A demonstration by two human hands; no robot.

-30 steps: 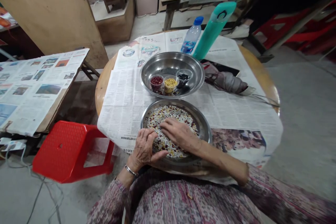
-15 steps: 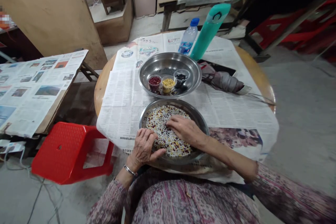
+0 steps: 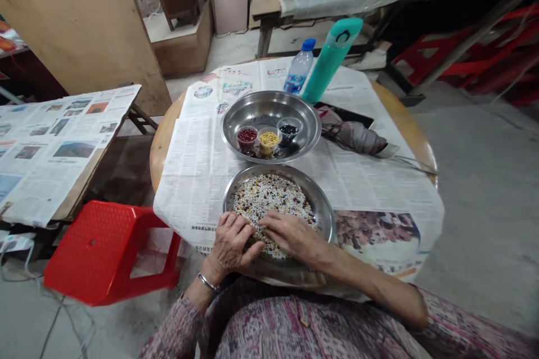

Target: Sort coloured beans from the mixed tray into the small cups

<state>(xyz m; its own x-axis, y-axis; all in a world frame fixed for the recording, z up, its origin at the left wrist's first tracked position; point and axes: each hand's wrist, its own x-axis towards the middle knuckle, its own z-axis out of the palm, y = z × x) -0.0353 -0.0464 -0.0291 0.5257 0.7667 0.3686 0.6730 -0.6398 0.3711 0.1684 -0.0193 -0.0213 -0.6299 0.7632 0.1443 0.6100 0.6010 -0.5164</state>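
Observation:
A steel bowl (image 3: 323, 207) near me holds a mix (image 3: 269, 193) of white grains with red, yellow and dark beans. My left hand (image 3: 231, 241) is curled over its near-left rim, thumb apart. Inside the bowl, the fingers of my right hand (image 3: 295, 238) are held together with their tips at the mix; whatever they pinch is hidden. Just beyond, a second steel bowl (image 3: 269, 102) carries three clear cups: red beans (image 3: 247, 136), yellow beans (image 3: 268, 140) and black beans (image 3: 288, 130). Some loose beans lie beside the cups.
Newspaper (image 3: 189, 162) covers the round table. Behind the far bowl are a blue-capped bottle (image 3: 298, 70) and a leaning teal bottle (image 3: 332, 59). A folded umbrella (image 3: 357, 137) lies to the right. A red stool (image 3: 101, 247) stands on the floor at left.
My right hand has moved toward me and slightly left across the mix, uncovering its middle. The left hand stays at the rim. The whole view has shifted slightly.

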